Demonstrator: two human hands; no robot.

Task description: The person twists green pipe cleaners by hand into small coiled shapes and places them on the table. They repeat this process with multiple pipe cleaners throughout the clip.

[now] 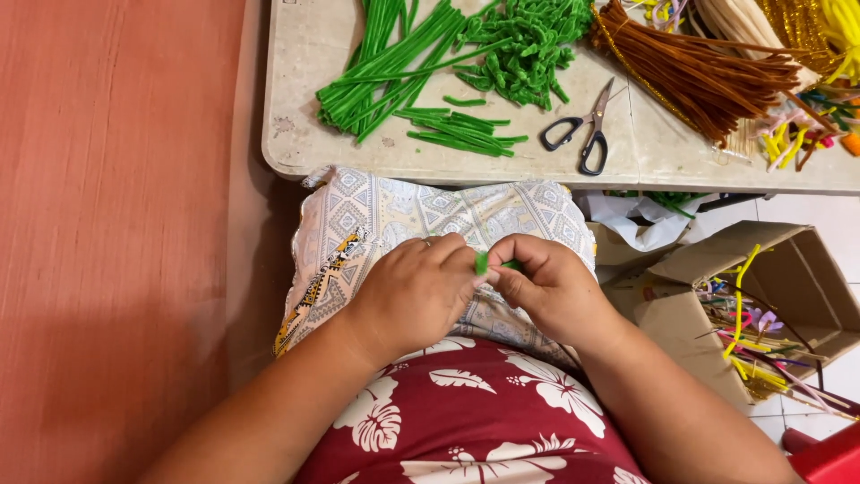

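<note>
Counter point(627, 152) view: green stems, scissors point(580, 133).
I see both hands point(488, 287) pinching one green piece point(482, 262); cardboard box point(690, 332) holds mixed colored stems.

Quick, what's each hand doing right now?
Left hand: closed, pinching a small green pipe cleaner piece.
Right hand: closed, pinching the same green piece.

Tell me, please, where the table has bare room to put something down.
Bare table lies left of the green stems, and a smaller patch sits around the scissors. The right end is crowded with brown stems and mixed colours.
</note>
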